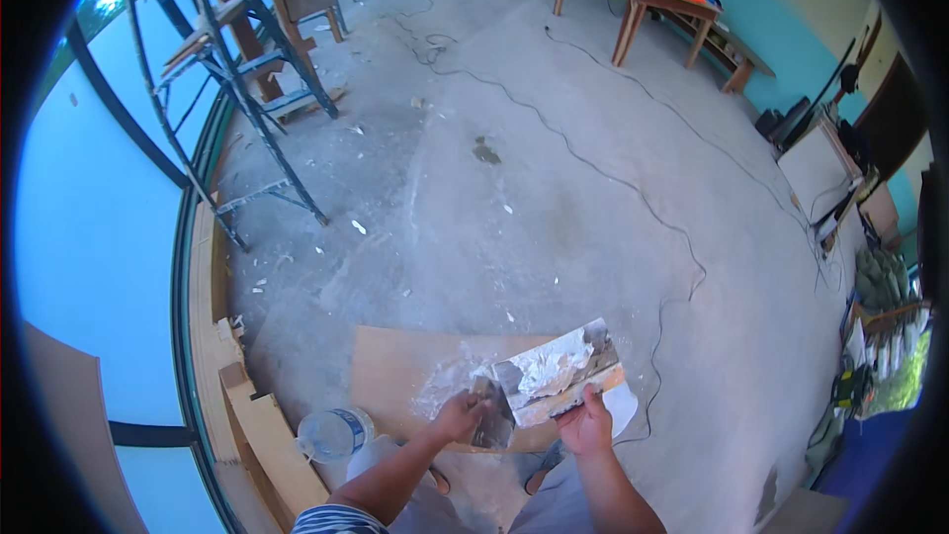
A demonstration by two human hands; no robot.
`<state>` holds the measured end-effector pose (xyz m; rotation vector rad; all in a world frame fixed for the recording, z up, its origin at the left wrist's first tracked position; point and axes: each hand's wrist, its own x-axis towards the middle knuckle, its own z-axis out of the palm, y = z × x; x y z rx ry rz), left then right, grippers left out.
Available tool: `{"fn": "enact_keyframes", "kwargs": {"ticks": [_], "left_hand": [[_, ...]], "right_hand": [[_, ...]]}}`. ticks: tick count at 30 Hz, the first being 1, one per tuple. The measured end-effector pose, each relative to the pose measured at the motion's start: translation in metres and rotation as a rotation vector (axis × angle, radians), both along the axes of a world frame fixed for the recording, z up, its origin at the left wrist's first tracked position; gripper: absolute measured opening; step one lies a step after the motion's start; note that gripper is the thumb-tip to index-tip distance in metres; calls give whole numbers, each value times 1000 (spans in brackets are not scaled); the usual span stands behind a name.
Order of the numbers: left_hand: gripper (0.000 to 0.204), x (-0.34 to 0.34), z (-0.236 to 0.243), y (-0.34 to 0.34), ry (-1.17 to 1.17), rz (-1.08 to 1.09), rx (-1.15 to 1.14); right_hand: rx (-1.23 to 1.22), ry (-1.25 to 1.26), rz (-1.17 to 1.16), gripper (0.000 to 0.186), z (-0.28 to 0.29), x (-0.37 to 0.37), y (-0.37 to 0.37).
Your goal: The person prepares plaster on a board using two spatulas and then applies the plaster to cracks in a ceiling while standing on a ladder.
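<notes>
At the lower centre of the frame, we see a flat, rectangular plate [597, 335] smeared with white paste [549, 366]. The right hand [585, 425] pinches its lower edge, thumb on top. The left hand [459, 416] grips a dark-bladed scraper [496, 422]; we cannot tell whether it touches the plate. Below lies a cardboard sheet [384, 366]. We judge the plate stiff and light, the paste soft and slippery; its lower edge seems the surest hold.

Under my fingers [473, 407], the scraper [496, 425] looks dull, smudged metal; the plate's [597, 334] grubby w/ rough, matt white paste [550, 366]. Cardbd sheet [390, 366]: matt, paper-like. Jug [331, 435]: clear, glossy plastic. Floor [583, 237]: matt concrete. Planks [269, 435]: bare wood.
</notes>
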<state>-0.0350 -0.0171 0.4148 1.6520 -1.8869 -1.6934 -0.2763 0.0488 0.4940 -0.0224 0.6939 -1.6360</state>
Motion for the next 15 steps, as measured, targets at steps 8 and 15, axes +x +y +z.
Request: {"fn": "enact_keyframes", "kwargs": {"ticks": [8, 15], "left_hand": [[44, 89, 270, 5, 325, 214, -350], [40, 178, 447, -17, 234, 422, -466]], "right_hand": [[161, -87, 217, 44, 211, 104, -50], [307, -53, 420, 16, 368, 222, -101]]}}
